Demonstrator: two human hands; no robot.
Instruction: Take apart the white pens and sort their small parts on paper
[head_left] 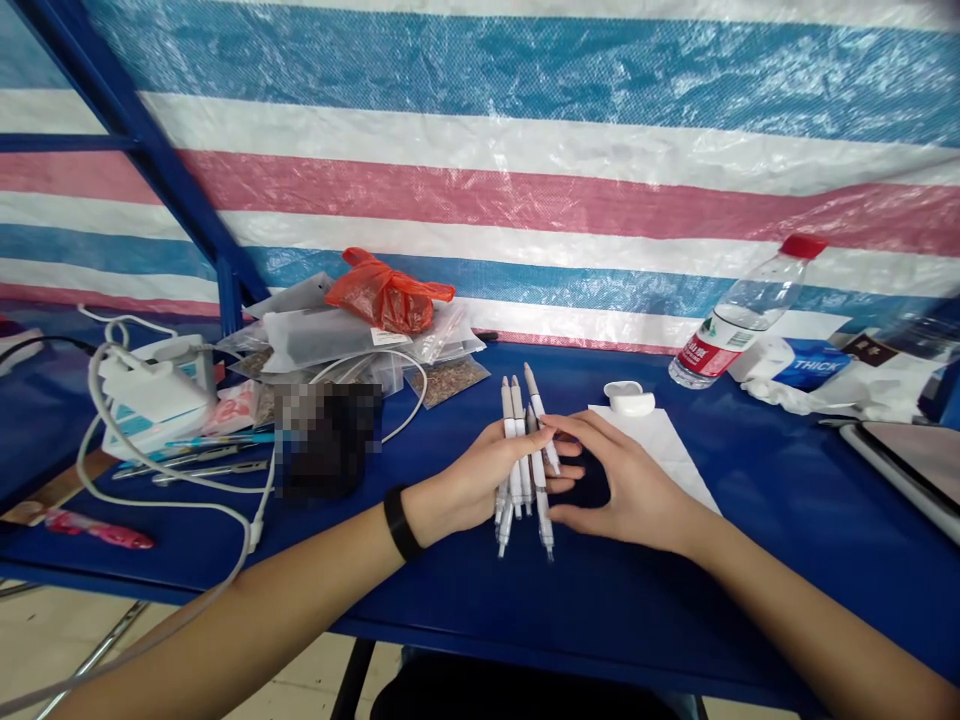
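Several white pens with clear ends are bunched in my left hand, its thumb pressed across them. They stand roughly side by side over the table, their tips pointing away from me. One pen at the right of the bunch leans a little apart from the others. Against that side rests my right hand, curved, with the fingertips at the pens and the thumb spread away from the fingers. Part of the pens is hidden behind my left thumb. Behind my right hand lie a white paper sheet and an open white earphone case.
On the blue table, white cables, a power adapter and pens lie left. Plastic bags and a red bag sit behind. Rightward are a tilted bottle, a tissue pack and a dark-screened device.
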